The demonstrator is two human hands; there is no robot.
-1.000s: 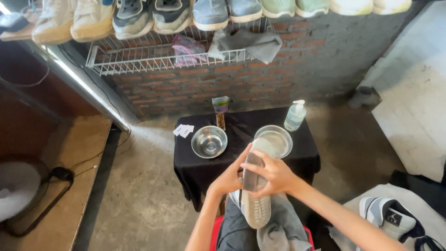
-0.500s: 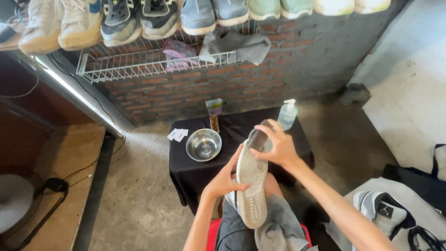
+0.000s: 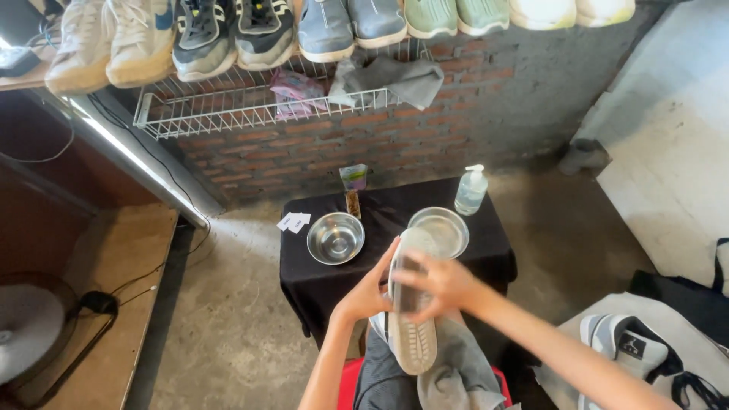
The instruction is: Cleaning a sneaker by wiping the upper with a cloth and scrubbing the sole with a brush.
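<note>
My left hand (image 3: 370,291) grips the side of a white sneaker (image 3: 412,334) held sole-up over my lap. My right hand (image 3: 440,286), blurred by motion, holds a dark brush (image 3: 408,285) pressed against the middle of the sole. Just beyond the shoe's toe stands a small table draped in black cloth (image 3: 493,254), carrying two steel bowls: one empty-looking bowl (image 3: 335,238) on the left, one bowl (image 3: 440,231) on the right right behind the shoe's tip.
A clear pump bottle (image 3: 471,190) and a small upright packet (image 3: 353,182) stand at the table's back. Above, a wire shelf (image 3: 228,110) holds cloths, with several sneakers lined on top. Another sneaker (image 3: 630,345) lies at lower right. A fan (image 3: 26,323) sits at left.
My right hand with the brush has come back down from the shoe's toe near the right bowl to the middle of the sole. The left hand keeps its hold.
</note>
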